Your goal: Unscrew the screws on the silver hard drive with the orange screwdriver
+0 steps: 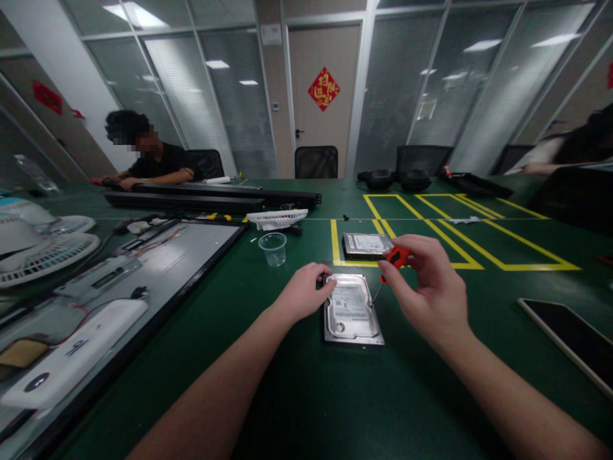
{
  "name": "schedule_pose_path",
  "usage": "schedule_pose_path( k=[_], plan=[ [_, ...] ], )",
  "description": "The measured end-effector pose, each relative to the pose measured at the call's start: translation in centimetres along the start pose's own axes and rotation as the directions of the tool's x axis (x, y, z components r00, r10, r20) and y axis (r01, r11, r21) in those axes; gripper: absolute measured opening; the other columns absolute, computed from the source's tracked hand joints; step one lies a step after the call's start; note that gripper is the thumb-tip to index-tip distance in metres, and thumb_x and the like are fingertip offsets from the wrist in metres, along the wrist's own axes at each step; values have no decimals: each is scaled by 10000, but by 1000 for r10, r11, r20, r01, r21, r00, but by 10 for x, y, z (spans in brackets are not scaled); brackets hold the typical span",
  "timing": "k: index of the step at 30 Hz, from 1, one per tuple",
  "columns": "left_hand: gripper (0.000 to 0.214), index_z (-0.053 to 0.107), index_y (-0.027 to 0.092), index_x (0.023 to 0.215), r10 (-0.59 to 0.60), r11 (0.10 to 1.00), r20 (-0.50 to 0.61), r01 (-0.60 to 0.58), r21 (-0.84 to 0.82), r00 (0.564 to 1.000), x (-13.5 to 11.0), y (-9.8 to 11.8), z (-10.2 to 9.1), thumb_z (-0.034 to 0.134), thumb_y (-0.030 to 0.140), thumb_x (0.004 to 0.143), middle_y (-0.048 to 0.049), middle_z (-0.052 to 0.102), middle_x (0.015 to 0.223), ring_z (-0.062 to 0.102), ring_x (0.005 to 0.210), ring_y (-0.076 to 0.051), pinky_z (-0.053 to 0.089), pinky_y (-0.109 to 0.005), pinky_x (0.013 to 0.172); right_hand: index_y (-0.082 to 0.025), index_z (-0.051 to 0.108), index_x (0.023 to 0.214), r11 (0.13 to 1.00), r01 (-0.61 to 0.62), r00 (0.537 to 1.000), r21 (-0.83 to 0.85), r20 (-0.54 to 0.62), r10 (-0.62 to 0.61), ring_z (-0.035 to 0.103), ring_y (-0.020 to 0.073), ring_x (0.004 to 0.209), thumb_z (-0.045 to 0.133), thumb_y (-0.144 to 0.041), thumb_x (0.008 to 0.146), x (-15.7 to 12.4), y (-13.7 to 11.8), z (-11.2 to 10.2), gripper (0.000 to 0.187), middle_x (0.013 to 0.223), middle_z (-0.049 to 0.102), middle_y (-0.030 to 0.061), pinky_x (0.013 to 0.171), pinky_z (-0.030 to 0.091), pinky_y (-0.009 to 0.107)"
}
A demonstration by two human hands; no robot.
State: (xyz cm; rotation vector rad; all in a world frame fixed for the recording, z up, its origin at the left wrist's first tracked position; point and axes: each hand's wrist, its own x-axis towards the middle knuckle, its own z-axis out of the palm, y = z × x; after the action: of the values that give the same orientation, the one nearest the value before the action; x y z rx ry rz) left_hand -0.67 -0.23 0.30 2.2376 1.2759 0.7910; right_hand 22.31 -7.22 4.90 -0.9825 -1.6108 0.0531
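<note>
A silver hard drive lies label side up on the green table in front of me. My left hand grips its far left corner, the thumb over the top edge and the fingers curled at the side. Between the thumb and fingers of my right hand is a screwdriver with an orange-red and black handle. Its thin shaft slants down to the drive's right edge; the very tip is too small to make out. Just beyond lies a second hard drive, partly behind the screwdriver hand.
Left of the drives stands a clear plastic cup, with a white fan part behind it. A large opened panel fills the left side. A phone-like black slab lies at right. Across the table, a person handles long black bars.
</note>
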Motion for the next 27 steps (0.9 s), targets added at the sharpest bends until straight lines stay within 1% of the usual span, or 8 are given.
schedule_pose_path(
  k=[2, 5, 10, 13, 17, 22, 25, 27],
  plan=[
    [284, 738, 182, 1139, 10, 1000, -4, -10, 4, 1000, 0, -1, 1, 623, 380, 969, -93, 712, 1095, 665, 978, -235, 541, -373, 867, -298, 653, 1236, 999, 20, 1000, -40, -10, -20, 653, 241, 1070, 738, -220, 899, 1, 0, 0, 356, 1213, 628, 72, 926, 589, 455],
    [284, 736, 185, 1139, 16, 1000, -6, -16, 2, 1000, 1, -1, 1, 618, 383, 974, -91, 710, 1088, 666, 973, -233, 540, -367, 860, -296, 652, 1253, 999, 23, 1000, -35, 2, -23, 667, 232, 1008, 721, -210, 907, 1, -2, -1, 362, 1175, 663, 67, 875, 594, 443],
    [294, 738, 195, 1154, 5, 1000, 2, -5, 3, 1000, 0, 0, 0, 610, 392, 978, -92, 712, 1108, 668, 989, -237, 542, -373, 871, -304, 604, 1346, 996, -51, 998, 74, 37, 49, 700, 257, 1105, 649, -192, 945, -1, -3, 0, 419, 1294, 688, 82, 965, 593, 500],
    [296, 739, 195, 1154, -1, 1000, 5, 1, 2, 1000, 0, 2, -1, 609, 391, 975, -94, 713, 1117, 666, 993, -238, 542, -374, 875, -312, 574, 1370, 986, -105, 994, 132, 53, 99, 711, 254, 1094, 624, -207, 963, -3, -2, 1, 424, 1327, 680, 88, 963, 603, 509],
    [293, 740, 192, 1151, -12, 1000, 7, 12, 5, 1000, 0, 3, -2, 612, 384, 970, -95, 714, 1120, 665, 994, -240, 543, -379, 873, -315, 570, 1351, 980, -122, 992, 157, 55, 115, 713, 245, 1072, 624, -220, 969, -3, 0, 1, 397, 1317, 684, 85, 955, 607, 500],
    [290, 737, 196, 1156, -11, 1000, 6, 11, 8, 1000, 0, 2, -1, 610, 382, 974, -94, 714, 1111, 665, 990, -240, 543, -379, 871, -301, 613, 1281, 998, -40, 999, 52, 12, 39, 690, 250, 1068, 737, -238, 899, 0, 0, 1, 406, 1217, 676, 71, 943, 595, 469],
    [287, 737, 196, 1151, -4, 1000, -2, 4, 2, 1000, 0, 0, 0, 614, 383, 972, -90, 712, 1104, 665, 991, -239, 542, -376, 873, -294, 643, 1245, 1000, -5, 1000, -23, -11, 5, 675, 231, 999, 739, -242, 897, 1, 0, 0, 365, 1160, 667, 62, 900, 594, 442],
    [285, 737, 196, 1147, 3, 1000, -3, -3, -1, 1000, 1, -1, 1, 615, 384, 972, -87, 711, 1106, 665, 992, -237, 542, -373, 871, -294, 646, 1262, 1000, -9, 1000, -30, -15, 8, 677, 226, 984, 725, -229, 904, 1, -1, 0, 372, 1161, 684, 61, 888, 594, 438]
  ],
)
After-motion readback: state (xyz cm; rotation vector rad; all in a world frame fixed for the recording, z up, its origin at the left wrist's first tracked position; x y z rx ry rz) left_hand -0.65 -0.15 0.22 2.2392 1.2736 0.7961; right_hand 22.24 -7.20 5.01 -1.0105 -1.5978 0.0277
